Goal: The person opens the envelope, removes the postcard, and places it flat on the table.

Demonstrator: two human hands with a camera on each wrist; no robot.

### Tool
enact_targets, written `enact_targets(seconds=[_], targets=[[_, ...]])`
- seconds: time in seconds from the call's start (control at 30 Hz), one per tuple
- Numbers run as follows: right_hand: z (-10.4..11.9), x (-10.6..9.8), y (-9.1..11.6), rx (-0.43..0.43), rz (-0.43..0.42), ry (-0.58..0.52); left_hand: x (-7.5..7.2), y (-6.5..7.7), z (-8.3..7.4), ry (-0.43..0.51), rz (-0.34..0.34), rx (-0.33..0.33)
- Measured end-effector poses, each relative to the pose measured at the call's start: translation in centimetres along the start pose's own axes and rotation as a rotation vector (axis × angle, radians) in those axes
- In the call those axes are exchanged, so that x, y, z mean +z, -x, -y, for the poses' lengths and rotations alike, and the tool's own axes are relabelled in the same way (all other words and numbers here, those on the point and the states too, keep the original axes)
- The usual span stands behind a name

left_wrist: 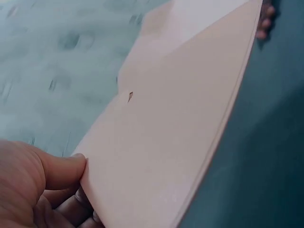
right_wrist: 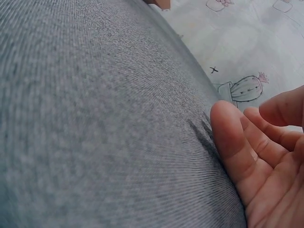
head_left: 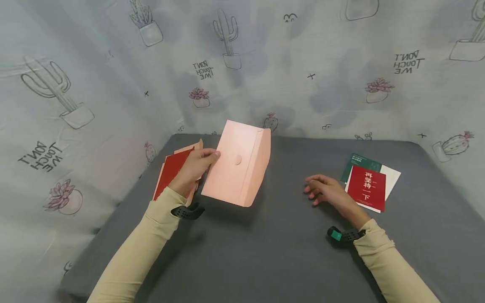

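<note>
My left hand pinches the left edge of a pink envelope, holding it tilted over the grey table. The envelope's flap stands raised along its right side, and a small round tab shows near its middle. In the left wrist view the thumb lies on the envelope, with curled fingers behind it. My right hand holds nothing; its fingers are loosely bent above the table, to the left of a red card with white characters. Close to the cloth, the right hand shows relaxed fingers.
Under and beside my left hand lies a stack of red and pink envelopes. At the right, the red card overlaps a green card and a white one. A patterned curtain hangs behind the grey table.
</note>
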State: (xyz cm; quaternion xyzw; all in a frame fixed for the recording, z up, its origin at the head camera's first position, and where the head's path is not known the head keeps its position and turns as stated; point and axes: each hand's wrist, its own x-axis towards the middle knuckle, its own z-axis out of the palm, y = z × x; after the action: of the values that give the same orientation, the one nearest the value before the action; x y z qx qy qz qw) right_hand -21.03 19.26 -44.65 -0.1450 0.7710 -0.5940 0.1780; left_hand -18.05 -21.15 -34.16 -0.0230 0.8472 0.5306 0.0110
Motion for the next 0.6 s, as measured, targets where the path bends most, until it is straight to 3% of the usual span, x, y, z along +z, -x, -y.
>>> enact_targets(seconds=[0.27, 0.43, 0.6], targets=[[-0.3, -2.5, 2.7, 0.001, -0.069, 0.016, -2.6, -2.5, 0.9, 0.056, -0.050, -0.068], [-0.5, -3.0, 3.4, 0.001, -0.062, 0.024, -4.6, -2.5, 2.9, 0.032, -0.124, -0.153], [-0.8, -3.5, 3.9, -0.001, -0.061, 0.034, -5.8, -2.8, 5.2, 0.010, -0.203, -0.186]])
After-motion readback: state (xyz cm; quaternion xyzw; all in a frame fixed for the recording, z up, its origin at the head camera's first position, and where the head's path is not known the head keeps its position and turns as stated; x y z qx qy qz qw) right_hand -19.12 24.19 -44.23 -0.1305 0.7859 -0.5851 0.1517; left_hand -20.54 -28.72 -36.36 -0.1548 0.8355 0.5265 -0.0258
